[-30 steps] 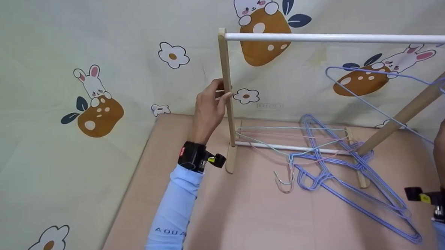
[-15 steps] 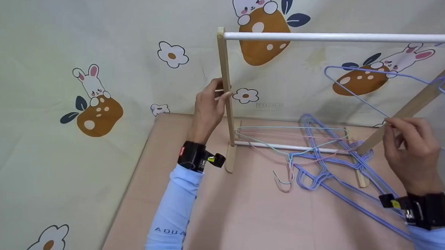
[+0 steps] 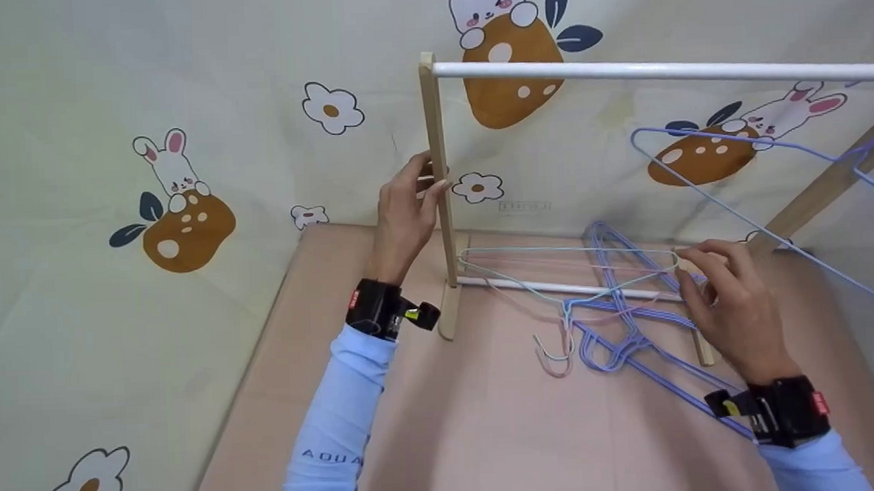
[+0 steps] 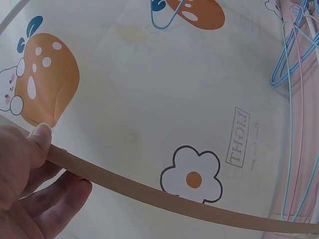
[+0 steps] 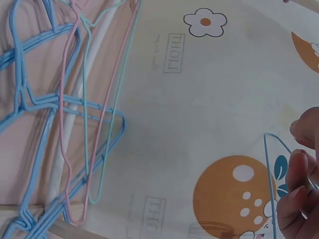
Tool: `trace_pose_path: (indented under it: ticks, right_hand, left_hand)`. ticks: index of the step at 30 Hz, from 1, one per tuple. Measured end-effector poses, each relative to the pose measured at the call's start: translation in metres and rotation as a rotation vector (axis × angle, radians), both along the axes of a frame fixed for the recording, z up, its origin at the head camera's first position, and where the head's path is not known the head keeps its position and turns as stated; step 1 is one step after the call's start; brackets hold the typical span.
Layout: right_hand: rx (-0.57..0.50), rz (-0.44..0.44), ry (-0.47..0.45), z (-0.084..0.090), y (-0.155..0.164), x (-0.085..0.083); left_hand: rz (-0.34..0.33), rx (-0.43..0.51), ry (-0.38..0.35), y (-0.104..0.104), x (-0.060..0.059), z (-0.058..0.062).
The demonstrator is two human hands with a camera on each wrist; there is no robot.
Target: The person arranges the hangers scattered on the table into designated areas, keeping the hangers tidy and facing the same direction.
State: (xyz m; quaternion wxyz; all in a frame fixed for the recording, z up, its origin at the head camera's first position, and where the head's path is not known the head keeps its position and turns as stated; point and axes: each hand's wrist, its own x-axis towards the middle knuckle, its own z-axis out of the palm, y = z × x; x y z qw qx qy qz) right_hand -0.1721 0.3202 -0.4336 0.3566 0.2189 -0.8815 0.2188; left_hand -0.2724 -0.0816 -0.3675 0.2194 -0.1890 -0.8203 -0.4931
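Clearly, left hand: thumb and fingers pinch the left post of the rack, partway up.
Right hand: fingers loosely bent, grasping nothing; low at the rack's right side, near the mint hanger, with a gap visible in the right wrist view.
Mint hanger and pink hanger: across the rack's lower bar, hooks in front of it.
Blue hangers: overlapping, across the lower bar's right part and in front.
Raised blue hanger: below the rack's top bar, toward the right.
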Motion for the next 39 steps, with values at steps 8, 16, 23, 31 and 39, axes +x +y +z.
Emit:
trace_pose_path:
  ticks: [8,16,23,31,39]
  right_hand:
    - [0.077,0.0,-0.12,-0.023,-0.013,-0.005]
    - [0.098,0.018,-0.178,-0.05,-0.022,-0.011]
    - [0.134,0.011,-0.288,-0.07,-0.026,-0.01]
    - [0.156,0.014,-0.308,-0.092,-0.033,-0.014]
    - [0.113,-0.026,-0.409,-0.107,-0.038,-0.013]
  left_hand:
    - [0.011,-0.013,-0.017,0.0,-0.001,0.002]
    - [0.015,-0.017,-0.031,-0.001,-0.001,0.001]
    - [0.008,-0.022,-0.037,-0.001,-0.001,0.0]
    - [-0.006,-0.02,0.012,-0.002,-0.001,-0.001]
    - [0.005,-0.029,-0.01,-0.001,0.001,0.0]
